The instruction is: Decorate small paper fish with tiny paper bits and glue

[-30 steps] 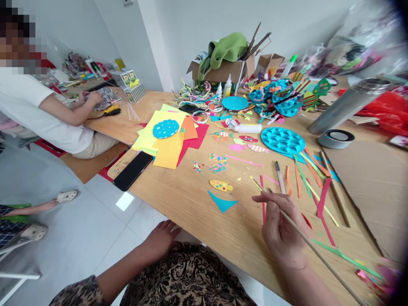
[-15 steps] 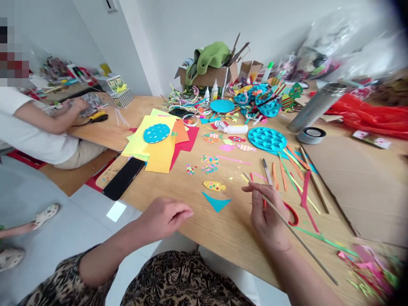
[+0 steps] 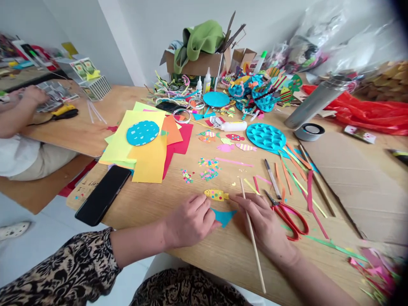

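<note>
A yellow paper fish with coloured dots lies flat on the table between my hands. My left hand is closed, its curled fingertips at the fish's head; whether they pinch it is hidden. A thin wooden stick runs through the fingers of my right hand, slanting down toward the table's front edge. Its index fingertip reaches the fish's tail. Just below the fish lies a blue paper scrap, partly covered by my left hand. Red-handled scissors rest open beside my right hand.
Paper fish, dot confetti and a blue scalloped disc lie farther back. Coloured sheets and a black phone are leftward. Rightward are a pen, paper strips, cardboard and a steel flask. A co-worker's arm shows far left.
My left hand has moved right and forward to the fish's head. My right hand has come to its tail, the stick now steeper, uncovering the scissors. The view has shifted right.
</note>
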`<state>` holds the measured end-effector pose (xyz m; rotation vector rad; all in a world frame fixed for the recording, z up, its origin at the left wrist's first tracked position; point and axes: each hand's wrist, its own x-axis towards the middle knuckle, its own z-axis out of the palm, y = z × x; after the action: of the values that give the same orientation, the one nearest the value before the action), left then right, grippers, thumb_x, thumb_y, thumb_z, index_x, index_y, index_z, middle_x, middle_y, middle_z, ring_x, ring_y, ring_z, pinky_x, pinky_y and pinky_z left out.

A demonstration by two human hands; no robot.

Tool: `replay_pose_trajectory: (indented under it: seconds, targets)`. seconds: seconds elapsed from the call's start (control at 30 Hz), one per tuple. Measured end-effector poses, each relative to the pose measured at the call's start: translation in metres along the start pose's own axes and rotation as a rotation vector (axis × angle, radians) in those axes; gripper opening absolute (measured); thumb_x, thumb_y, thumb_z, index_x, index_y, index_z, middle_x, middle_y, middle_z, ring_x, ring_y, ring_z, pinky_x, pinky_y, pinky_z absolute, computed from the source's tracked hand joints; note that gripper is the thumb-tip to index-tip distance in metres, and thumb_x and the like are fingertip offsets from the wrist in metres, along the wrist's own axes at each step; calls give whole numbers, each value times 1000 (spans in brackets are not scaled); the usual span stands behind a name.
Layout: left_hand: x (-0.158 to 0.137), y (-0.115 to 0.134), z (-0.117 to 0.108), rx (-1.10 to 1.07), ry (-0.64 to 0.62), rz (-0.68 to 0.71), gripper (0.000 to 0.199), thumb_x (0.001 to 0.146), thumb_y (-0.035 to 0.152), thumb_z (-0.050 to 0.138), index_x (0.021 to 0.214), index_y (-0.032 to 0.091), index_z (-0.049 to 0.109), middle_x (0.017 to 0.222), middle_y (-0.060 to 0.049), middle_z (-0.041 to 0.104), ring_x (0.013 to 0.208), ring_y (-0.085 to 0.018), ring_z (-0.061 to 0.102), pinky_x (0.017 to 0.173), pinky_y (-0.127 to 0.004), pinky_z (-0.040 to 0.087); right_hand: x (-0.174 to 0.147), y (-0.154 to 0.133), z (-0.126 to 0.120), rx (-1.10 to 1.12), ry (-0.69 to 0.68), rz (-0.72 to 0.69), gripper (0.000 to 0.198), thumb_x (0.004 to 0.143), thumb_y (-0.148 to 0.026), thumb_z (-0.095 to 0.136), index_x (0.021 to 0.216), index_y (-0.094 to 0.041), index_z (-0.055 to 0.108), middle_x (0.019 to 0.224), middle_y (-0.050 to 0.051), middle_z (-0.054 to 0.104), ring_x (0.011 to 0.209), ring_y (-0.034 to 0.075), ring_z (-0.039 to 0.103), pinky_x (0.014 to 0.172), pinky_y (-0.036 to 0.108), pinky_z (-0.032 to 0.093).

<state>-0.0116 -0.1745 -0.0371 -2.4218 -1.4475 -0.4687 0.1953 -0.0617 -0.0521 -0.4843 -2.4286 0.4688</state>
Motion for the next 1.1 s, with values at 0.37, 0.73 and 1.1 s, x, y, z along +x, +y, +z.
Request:
replay_pose_trajectory:
  seconds: [0.37, 0.73, 1.1]
  targets:
    - [2, -17, 17, -130, 147, 48, 29, 93, 31, 52, 69, 15, 56, 84, -13, 69, 86, -23, 65, 78, -38, 53, 25, -4, -4, 144, 142, 355, 29, 97, -22, 46, 125, -26, 55, 103, 5, 73, 101, 20, 66, 87, 39, 53]
    - [3, -11, 16, -218, 223, 93, 40, 91, 39, 54, 58, 18, 52, 60, -3, 56, 60, -17, 53, 54, -31, 40, 141, -19, 35, 480, 46, 260, 32, 93, -42, 53, 83, -17, 70, 78, 5, 70, 71, 15, 66, 62, 28, 51]
    - [2, -17, 19, -366, 232, 69, 38, 90, 36, 58, 56, 18, 54, 57, 0, 57, 54, -14, 50, 47, -29, 36, 137, -13, 56, 428, -80, 218, 32, 97, -36, 46, 78, -18, 65, 82, 6, 71, 74, 16, 66, 67, 30, 50]
